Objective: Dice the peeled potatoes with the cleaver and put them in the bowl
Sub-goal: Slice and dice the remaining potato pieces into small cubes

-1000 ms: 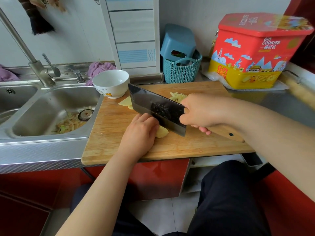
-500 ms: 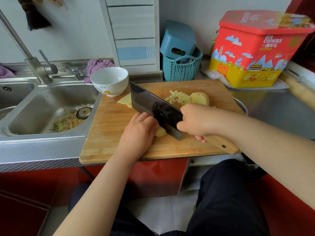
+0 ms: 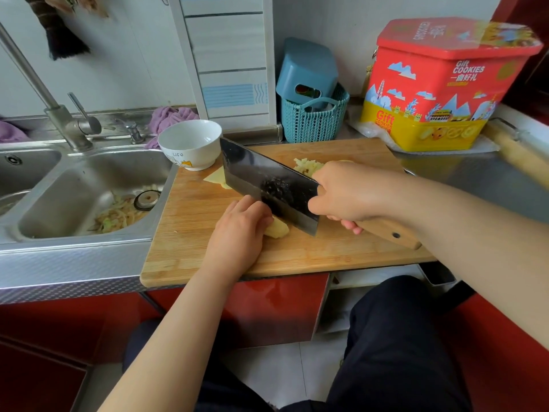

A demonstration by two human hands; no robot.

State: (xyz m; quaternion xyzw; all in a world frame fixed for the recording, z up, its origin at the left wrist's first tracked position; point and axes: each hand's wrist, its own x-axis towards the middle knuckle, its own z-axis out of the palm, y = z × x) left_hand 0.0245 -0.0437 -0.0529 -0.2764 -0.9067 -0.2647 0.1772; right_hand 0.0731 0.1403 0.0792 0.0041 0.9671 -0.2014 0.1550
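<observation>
Potato piece sits near the middle of the wooden cutting board, pinned down by the left hand with fingers curled over it. Right hand is wrapped tight around the cleaver handle, blade right beside the left knuckles. Diced bits are piled at the far side, and the white bowl is on the board's far left corner.
</observation>
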